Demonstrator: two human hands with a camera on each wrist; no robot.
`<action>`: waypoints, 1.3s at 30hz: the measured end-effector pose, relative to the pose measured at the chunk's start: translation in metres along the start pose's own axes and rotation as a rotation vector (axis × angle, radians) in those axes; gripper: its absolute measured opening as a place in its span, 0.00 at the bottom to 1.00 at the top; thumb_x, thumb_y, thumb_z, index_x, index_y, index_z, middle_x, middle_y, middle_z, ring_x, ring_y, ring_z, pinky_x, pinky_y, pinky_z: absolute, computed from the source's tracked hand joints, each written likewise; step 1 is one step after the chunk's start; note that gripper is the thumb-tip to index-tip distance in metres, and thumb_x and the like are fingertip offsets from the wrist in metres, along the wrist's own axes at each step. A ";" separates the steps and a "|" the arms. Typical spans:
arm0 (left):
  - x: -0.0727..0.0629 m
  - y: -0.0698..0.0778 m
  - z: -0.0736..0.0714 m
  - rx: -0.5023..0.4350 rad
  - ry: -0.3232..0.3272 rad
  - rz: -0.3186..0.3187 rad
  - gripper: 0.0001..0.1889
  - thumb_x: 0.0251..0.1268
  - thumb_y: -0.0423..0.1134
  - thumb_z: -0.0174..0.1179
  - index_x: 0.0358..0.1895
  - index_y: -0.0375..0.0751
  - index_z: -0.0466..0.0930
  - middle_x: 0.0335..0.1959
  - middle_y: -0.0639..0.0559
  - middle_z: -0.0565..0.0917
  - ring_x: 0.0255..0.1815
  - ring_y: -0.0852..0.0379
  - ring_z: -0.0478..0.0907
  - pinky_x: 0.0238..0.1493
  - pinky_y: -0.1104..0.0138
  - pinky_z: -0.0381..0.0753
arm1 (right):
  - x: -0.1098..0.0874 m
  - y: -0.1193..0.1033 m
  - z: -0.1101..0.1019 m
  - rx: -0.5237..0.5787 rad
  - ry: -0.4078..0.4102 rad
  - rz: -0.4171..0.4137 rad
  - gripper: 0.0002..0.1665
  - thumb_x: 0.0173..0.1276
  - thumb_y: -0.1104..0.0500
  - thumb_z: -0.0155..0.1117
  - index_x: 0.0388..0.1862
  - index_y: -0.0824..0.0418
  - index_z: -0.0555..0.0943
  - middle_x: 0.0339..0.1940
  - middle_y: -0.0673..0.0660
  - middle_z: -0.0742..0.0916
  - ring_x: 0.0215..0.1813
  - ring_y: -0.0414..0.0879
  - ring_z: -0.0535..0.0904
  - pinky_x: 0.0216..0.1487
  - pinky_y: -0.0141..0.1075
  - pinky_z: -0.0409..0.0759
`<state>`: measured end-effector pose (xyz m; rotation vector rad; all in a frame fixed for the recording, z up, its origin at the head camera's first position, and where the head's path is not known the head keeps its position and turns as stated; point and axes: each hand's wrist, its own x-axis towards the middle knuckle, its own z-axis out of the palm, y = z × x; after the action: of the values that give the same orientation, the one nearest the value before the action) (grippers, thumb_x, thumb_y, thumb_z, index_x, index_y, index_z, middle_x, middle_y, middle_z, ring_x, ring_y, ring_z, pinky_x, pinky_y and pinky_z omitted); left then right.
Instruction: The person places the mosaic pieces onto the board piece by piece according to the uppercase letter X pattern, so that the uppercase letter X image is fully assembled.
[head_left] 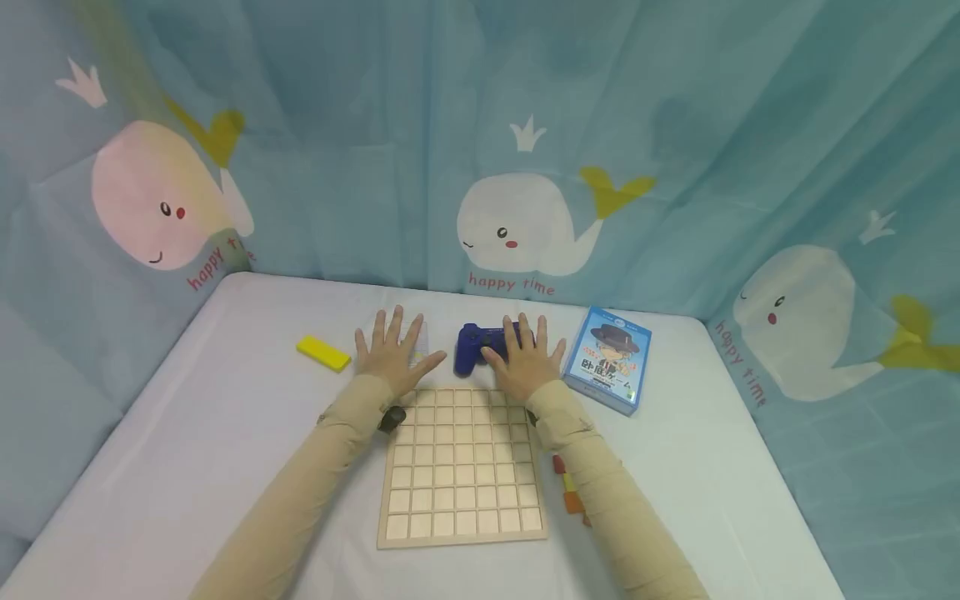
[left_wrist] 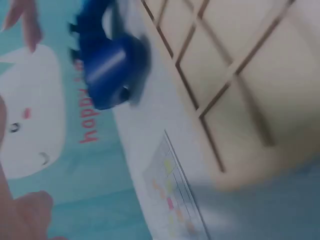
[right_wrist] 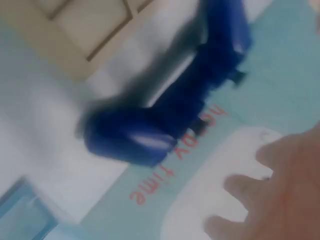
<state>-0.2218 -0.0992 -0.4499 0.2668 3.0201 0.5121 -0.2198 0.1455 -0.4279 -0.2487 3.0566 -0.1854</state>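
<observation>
My left hand (head_left: pixel 388 357), fingers spread and straight, hovers over a patterned card (head_left: pixel 422 342) at the far side of the grid board. Spread in the same way, my right hand (head_left: pixel 527 364) overlaps a blue game controller (head_left: pixel 470 343) in the head view. Neither hand holds anything. Below both hands lies a square wooden grid board (head_left: pixel 465 475) with shallow cells. In the left wrist view the card (left_wrist: pixel 172 200) shows small coloured marks beside the board (left_wrist: pixel 250 100). The controller (right_wrist: pixel 130 132) stands out clear of the fingers (right_wrist: pixel 245 192) in the right wrist view.
A yellow block (head_left: pixel 324 353) lies left of the left hand. At the right is a blue box (head_left: pixel 609 360) with a cartoon figure in a hat. Red, yellow and orange pieces (head_left: pixel 573 502) are partly hidden by the right forearm. A whale-print curtain (head_left: pixel 337 167) hangs behind the white table (head_left: pixel 225 417).
</observation>
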 end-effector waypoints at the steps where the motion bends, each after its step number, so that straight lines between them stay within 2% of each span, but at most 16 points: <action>1: -0.008 -0.001 -0.002 -0.028 0.000 0.008 0.47 0.61 0.77 0.31 0.78 0.53 0.39 0.79 0.43 0.32 0.77 0.38 0.25 0.70 0.34 0.28 | -0.006 0.003 -0.001 0.013 0.007 -0.010 0.45 0.72 0.28 0.27 0.79 0.49 0.40 0.80 0.57 0.46 0.78 0.62 0.33 0.69 0.72 0.40; 4: -0.039 -0.007 -0.006 -0.142 0.005 0.047 0.44 0.67 0.69 0.41 0.77 0.47 0.43 0.78 0.37 0.37 0.77 0.33 0.30 0.71 0.34 0.34 | -0.033 0.016 -0.005 0.081 0.016 -0.048 0.45 0.73 0.30 0.31 0.79 0.52 0.44 0.79 0.60 0.52 0.78 0.64 0.39 0.68 0.72 0.46; 8: -0.085 -0.024 0.007 -0.326 -0.033 0.102 0.38 0.70 0.57 0.49 0.75 0.38 0.52 0.76 0.30 0.44 0.74 0.26 0.39 0.69 0.32 0.44 | -0.078 0.046 -0.003 0.194 0.038 -0.050 0.41 0.74 0.34 0.40 0.76 0.58 0.56 0.72 0.63 0.68 0.73 0.62 0.60 0.67 0.63 0.62; 11: -0.108 -0.035 0.023 -0.382 -0.045 0.144 0.33 0.70 0.54 0.52 0.71 0.38 0.61 0.74 0.30 0.51 0.73 0.26 0.45 0.68 0.32 0.48 | -0.110 0.070 0.002 0.201 0.105 -0.028 0.33 0.72 0.43 0.54 0.67 0.64 0.68 0.58 0.63 0.79 0.59 0.57 0.76 0.60 0.52 0.76; 13: -0.116 -0.041 0.034 -0.375 -0.010 0.181 0.31 0.67 0.53 0.55 0.68 0.40 0.66 0.73 0.32 0.56 0.73 0.28 0.47 0.69 0.34 0.49 | -0.127 0.085 0.005 0.174 0.139 0.006 0.27 0.68 0.51 0.63 0.60 0.66 0.74 0.50 0.63 0.82 0.52 0.55 0.79 0.53 0.50 0.81; 15: -0.120 -0.045 0.043 -0.355 0.037 0.208 0.31 0.64 0.53 0.59 0.67 0.42 0.68 0.72 0.34 0.59 0.73 0.30 0.48 0.70 0.36 0.47 | -0.140 0.098 0.007 0.133 0.135 0.039 0.24 0.64 0.56 0.67 0.55 0.68 0.76 0.47 0.63 0.82 0.49 0.56 0.80 0.52 0.51 0.81; 19: -0.121 -0.050 0.054 -0.323 0.122 0.250 0.34 0.59 0.53 0.64 0.67 0.43 0.68 0.71 0.35 0.62 0.74 0.31 0.48 0.70 0.36 0.45 | -0.160 0.119 0.011 0.143 0.000 0.179 0.27 0.62 0.57 0.68 0.58 0.68 0.75 0.50 0.66 0.81 0.52 0.61 0.78 0.56 0.56 0.77; 21: -0.120 -0.050 0.056 -0.326 0.137 0.269 0.34 0.57 0.53 0.65 0.66 0.44 0.69 0.71 0.34 0.62 0.73 0.31 0.49 0.69 0.36 0.46 | -0.169 0.126 0.014 0.165 -0.061 0.237 0.29 0.61 0.57 0.69 0.59 0.68 0.74 0.52 0.67 0.80 0.54 0.62 0.77 0.57 0.58 0.75; 23: -0.118 -0.050 0.058 -0.322 0.138 0.283 0.33 0.57 0.53 0.65 0.66 0.45 0.70 0.71 0.35 0.63 0.73 0.31 0.49 0.68 0.35 0.47 | -0.176 0.131 0.018 0.190 -0.089 0.270 0.30 0.61 0.57 0.70 0.59 0.68 0.74 0.52 0.67 0.79 0.53 0.62 0.76 0.57 0.58 0.76; 28: -0.118 -0.047 0.055 -0.315 0.123 0.274 0.31 0.57 0.53 0.65 0.64 0.48 0.72 0.71 0.36 0.63 0.73 0.31 0.50 0.68 0.35 0.48 | -0.184 0.135 0.026 0.246 -0.067 0.270 0.28 0.60 0.62 0.70 0.59 0.66 0.75 0.51 0.65 0.78 0.51 0.57 0.77 0.54 0.54 0.78; 32: -0.118 -0.046 0.055 -0.314 0.106 0.263 0.31 0.58 0.53 0.65 0.65 0.48 0.72 0.72 0.36 0.62 0.74 0.32 0.49 0.68 0.35 0.48 | -0.188 0.134 0.028 0.245 -0.054 0.293 0.26 0.60 0.65 0.69 0.58 0.65 0.75 0.50 0.62 0.79 0.50 0.55 0.78 0.52 0.52 0.80; 37: -0.119 -0.045 0.054 -0.309 0.098 0.253 0.31 0.58 0.54 0.64 0.65 0.49 0.72 0.72 0.37 0.62 0.74 0.33 0.49 0.68 0.35 0.48 | -0.187 0.135 0.030 0.236 -0.027 0.271 0.30 0.61 0.62 0.69 0.62 0.66 0.72 0.51 0.64 0.78 0.47 0.53 0.78 0.51 0.51 0.81; 39: -0.120 -0.044 0.053 -0.306 0.094 0.246 0.31 0.58 0.54 0.64 0.65 0.49 0.72 0.72 0.38 0.62 0.74 0.33 0.49 0.68 0.36 0.48 | -0.184 0.136 0.032 0.230 -0.007 0.249 0.32 0.62 0.60 0.68 0.64 0.65 0.71 0.52 0.65 0.77 0.43 0.51 0.77 0.47 0.48 0.81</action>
<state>-0.1061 -0.1449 -0.5104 0.6118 2.9516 1.0197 -0.0575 0.3052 -0.4656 0.1436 2.9857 -0.5122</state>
